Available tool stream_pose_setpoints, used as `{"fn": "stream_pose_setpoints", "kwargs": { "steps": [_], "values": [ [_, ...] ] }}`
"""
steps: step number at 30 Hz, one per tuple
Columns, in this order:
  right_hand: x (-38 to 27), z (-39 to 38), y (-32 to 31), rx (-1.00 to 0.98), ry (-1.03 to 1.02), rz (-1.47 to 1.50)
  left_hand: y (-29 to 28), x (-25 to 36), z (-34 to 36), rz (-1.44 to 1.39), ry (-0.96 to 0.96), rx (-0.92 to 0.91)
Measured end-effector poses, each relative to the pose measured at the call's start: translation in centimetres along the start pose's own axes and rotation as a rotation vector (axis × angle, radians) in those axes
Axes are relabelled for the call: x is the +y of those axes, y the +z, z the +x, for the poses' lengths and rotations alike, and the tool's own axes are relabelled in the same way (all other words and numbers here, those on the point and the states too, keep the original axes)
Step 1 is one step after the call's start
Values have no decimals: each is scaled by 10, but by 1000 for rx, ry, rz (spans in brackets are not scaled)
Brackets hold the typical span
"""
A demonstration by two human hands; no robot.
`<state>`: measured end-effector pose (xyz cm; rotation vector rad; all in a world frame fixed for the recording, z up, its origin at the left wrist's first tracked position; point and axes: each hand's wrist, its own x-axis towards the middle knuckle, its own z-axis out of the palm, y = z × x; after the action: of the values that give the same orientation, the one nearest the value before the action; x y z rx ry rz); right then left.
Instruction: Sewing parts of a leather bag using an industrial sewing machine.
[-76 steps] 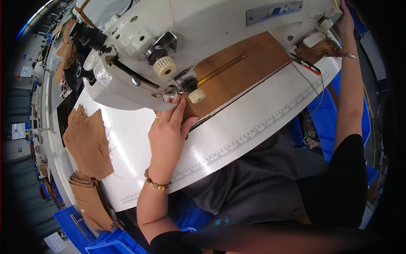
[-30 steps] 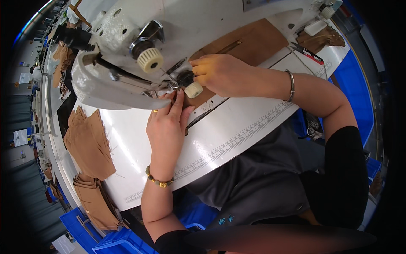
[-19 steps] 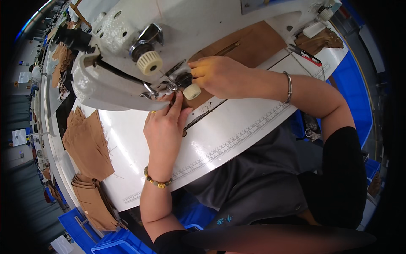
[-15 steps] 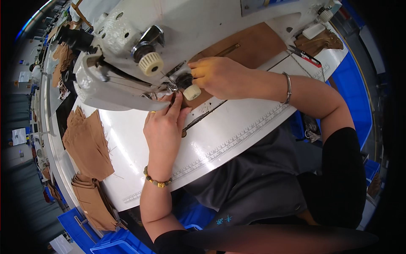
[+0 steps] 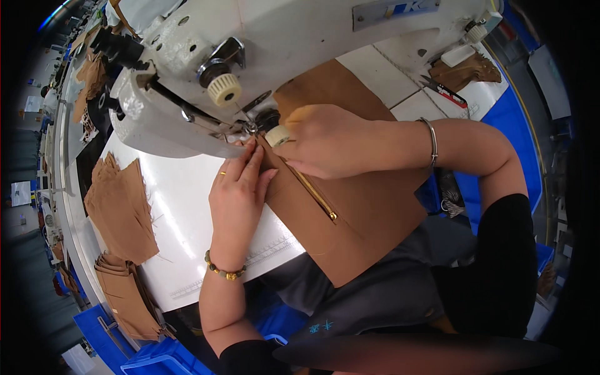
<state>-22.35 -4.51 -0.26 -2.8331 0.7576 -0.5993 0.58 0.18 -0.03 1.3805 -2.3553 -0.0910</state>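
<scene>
A brown fabric panel (image 5: 369,219) with a gold-toothed zipper (image 5: 310,189) set in it lies under the head of a white sewing machine (image 5: 275,37). Its near corner hangs past the table edge over my lap. Just left of the needle area and presser foot (image 5: 251,128), my left hand (image 5: 237,190) rests with fingers stretched out on the panel's edge, thumb apart. My right hand (image 5: 331,142) is bent over the panel beside the zipper's upper end, fingers curled against the cloth. A cream knob (image 5: 277,135) on the machine partly hides its fingertips.
Brown cut pieces (image 5: 122,209) lie in a heap on the white table (image 5: 181,206) at left, with a stack of brown panels (image 5: 128,297) nearer me. Red-handled snips (image 5: 447,94) and bunched brown cloth (image 5: 469,67) are at the back right. Blue bins (image 5: 169,359) stand below.
The brown panel has turned and come out toward me, so the zipper now shows in front of the needle. My right hand has moved slightly down; my left stays by the presser foot.
</scene>
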Motion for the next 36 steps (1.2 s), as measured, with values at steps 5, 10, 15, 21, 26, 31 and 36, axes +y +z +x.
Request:
{"fn": "stream_pose_setpoints", "kwargs": {
  "steps": [5,10,15,21,26,31,36],
  "values": [
    [0,-6,21,176,-23,-72,-3,-4,0,13,26,-11],
    [-14,-11,33,196,30,-134,-7,-15,3,-15,84,-4],
    [-20,-9,27,150,51,-105,-10,-24,5,-46,117,-40],
    [-7,-6,17,270,-11,-228,-6,-17,1,-72,18,-71],
    [-1,-3,18,228,66,-285,-3,-11,0,-30,41,-22],
    [-1,-6,17,231,38,-156,-4,-9,-2,-37,6,-28],
    [-1,-10,14,120,62,-50,2,-6,-3,-53,47,18]
  ]
}}
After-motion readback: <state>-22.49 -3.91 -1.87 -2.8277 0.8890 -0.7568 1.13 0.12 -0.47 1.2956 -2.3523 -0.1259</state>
